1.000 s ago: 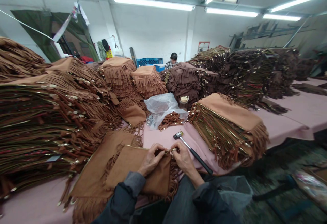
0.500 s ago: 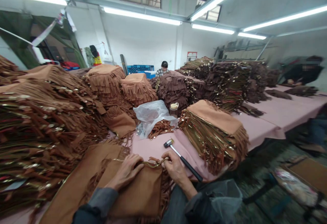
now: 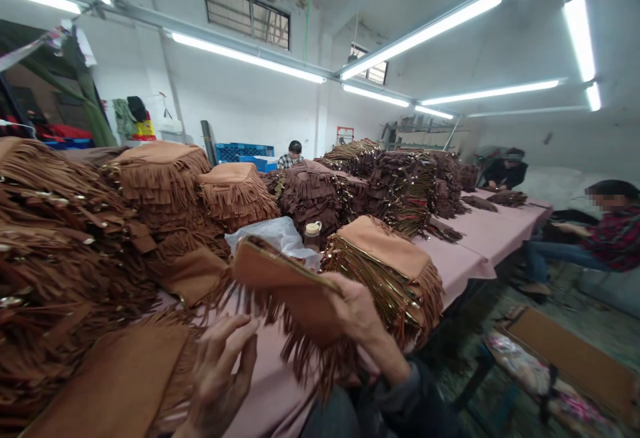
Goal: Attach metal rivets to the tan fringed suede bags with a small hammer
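My right hand [image 3: 357, 311] grips the edge of a brown fringed pouch [image 3: 285, 285], which is raised and tilted over the table with its fringe hanging down. Just left of it, my left hand [image 3: 225, 365] is raised with its fingers apart and nothing in them. Another flat brown fringed piece [image 3: 110, 378] lies on the pink cloth [image 3: 275, 371] at the lower left. Beyond the pouch stands a stack of brown fringed pieces [image 3: 385, 245] with shiny edges. The hammer does not show in this view.
Tall piles of brown fringed pieces [image 3: 65, 245] fill the left side. A clear plastic bag [image 3: 275, 235] and a jar with a pale lid [image 3: 313, 231] stand behind the pouch. Dark fringed stacks [image 3: 405, 185] are farther back. Several people sit around. A bench [image 3: 565, 358] is at the lower right.
My right hand has lifted the pouch off the table, up and over. My left hand has let go of it and moved down and left. The view has turned right.
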`<state>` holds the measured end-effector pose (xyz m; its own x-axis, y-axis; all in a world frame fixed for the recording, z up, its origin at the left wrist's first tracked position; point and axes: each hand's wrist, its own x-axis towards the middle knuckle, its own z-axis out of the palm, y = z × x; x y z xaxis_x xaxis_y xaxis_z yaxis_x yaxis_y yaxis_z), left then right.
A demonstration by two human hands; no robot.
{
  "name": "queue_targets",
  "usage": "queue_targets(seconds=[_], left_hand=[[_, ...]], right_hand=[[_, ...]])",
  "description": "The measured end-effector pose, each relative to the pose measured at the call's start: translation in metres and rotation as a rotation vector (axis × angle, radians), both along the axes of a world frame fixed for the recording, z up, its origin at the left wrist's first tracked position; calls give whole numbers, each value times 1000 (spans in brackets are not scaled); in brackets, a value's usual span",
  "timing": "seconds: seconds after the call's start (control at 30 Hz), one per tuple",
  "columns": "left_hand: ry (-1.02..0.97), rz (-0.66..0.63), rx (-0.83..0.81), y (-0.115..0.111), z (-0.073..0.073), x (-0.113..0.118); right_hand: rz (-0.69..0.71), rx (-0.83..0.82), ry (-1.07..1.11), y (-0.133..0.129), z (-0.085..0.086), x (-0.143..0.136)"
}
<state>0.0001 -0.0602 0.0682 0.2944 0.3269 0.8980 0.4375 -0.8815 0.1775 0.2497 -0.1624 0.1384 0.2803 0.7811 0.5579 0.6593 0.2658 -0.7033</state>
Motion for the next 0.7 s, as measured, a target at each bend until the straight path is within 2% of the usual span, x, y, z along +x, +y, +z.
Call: queue_targets(seconds=[0.07,0.17,0.23,0.27,0.3,0.33,0.37,0.47,0.53,0.57,0.6,0.63,0.7], left_hand=[[60,9,-95,12,-27,0],[180,52,-155,36,-81,-4],[247,109,-148,47,-114,-8],[273,141,-149,49,-127,-10],[296,168,-153,49,-135,-12],[314,189,-160,48,-141,-13],[329,201,-166,46,-144,-14],[339,197,-159,38,-142,-16],[328,187,-151,35,-138,-18],[323,181,-148,34,-137,-19],[322,176,-148,33,-136,-20],[324,173,-151,33,-136,-21],[326,169,-161,33,-137,-22]], right_hand=[[-214,128,-199,-16,53,39],[-675,228,-584,-38,128,98],[-851,236,-807,-41,155,130],[-895,207,-900,-39,157,142],[-910,150,-977,-35,151,152],[-897,58,-1035,-29,136,158],[-862,-60,-1072,-22,115,161],[-664,-435,-1068,-5,33,154],[-664,-502,-1021,-2,-7,145],[-657,-506,-982,-3,-17,142],[-628,-493,-933,-7,-20,142],[-574,-461,-872,-12,-17,145],[-489,-326,-722,-26,0,163]])
